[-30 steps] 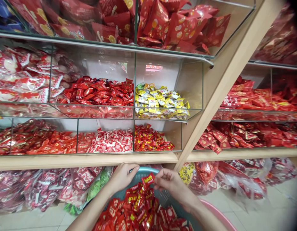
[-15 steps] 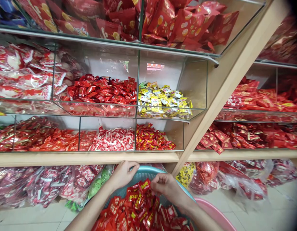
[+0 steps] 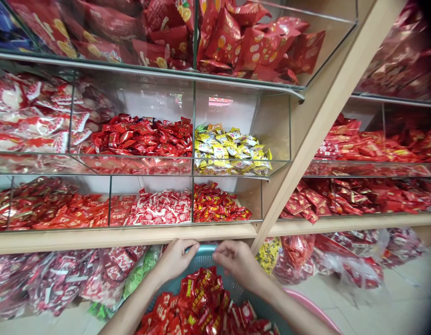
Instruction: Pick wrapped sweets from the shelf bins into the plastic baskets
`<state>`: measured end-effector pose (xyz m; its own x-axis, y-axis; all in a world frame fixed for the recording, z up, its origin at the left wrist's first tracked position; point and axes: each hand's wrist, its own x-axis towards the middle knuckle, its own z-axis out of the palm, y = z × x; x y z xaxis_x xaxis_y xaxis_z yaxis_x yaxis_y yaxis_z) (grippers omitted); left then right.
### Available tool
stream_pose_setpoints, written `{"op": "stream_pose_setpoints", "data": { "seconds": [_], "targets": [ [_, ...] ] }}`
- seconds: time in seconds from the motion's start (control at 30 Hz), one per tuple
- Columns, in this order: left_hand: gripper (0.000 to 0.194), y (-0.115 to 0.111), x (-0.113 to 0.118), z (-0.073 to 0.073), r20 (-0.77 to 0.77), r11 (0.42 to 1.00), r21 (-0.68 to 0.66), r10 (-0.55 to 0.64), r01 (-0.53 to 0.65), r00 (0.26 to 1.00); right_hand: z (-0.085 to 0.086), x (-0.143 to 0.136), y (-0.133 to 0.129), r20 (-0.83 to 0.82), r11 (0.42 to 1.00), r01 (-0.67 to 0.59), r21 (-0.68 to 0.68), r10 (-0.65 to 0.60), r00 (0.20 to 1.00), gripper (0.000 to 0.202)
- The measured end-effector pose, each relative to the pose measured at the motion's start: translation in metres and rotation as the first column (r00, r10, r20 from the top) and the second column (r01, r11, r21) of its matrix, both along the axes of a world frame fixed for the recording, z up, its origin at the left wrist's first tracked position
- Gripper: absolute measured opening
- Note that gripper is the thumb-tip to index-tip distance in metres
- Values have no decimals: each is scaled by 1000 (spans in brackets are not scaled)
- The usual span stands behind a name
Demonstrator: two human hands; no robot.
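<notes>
A teal plastic basket [image 3: 205,251] below the shelf holds a heap of small red candy packets [image 3: 204,298], many with yellow lettering. My left hand [image 3: 177,257] is closed over the far left part of the basket's rim, its thumb pointing right. Across a small gap, my right hand [image 3: 238,260] curls its fingers at the far rim, right of the middle. The hands hide the rim beneath them, and some fingertips are out of sight. I see no candy packet in either hand.
The wooden shelf edge [image 3: 131,236] runs just beyond my hands. Above it, glass compartments hold red candies [image 3: 218,204] and yellow-white candies [image 3: 232,149]. Bulging plastic bags [image 3: 65,279] lie under the shelf. A pink rim [image 3: 311,304] shows behind my right forearm.
My right hand has moved up and away from the red packets to the basket's far rim. My left hand stays at the rim. The view has shifted slightly.
</notes>
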<state>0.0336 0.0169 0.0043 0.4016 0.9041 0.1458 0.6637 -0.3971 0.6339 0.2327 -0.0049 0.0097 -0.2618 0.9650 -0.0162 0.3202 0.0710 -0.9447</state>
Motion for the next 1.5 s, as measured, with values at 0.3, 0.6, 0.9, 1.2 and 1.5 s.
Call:
{"op": "stream_pose_setpoints", "data": {
  "seconds": [0.3,0.6,0.9,1.2,1.5],
  "targets": [
    [41,0,0,1,-32,1000,4,-2,2,999,88,50,70,809,811,-270,520,-367,459,23],
    [41,-1,-2,0,-24,1000,5,-3,3,1000,67,48,94,902,802,-418,426,-343,261,25],
    [40,-1,-2,-1,-16,1000,10,4,-4,1000,77,49,88,869,814,-324,483,-398,294,24],
    [40,0,-1,-2,-34,1000,16,-4,4,999,86,46,61,254,921,141,364,-243,936,21],
    [42,-1,-1,0,-17,1000,-2,15,-15,1000,81,38,28,-185,983,44,-179,-78,980,33]
  ]
}}
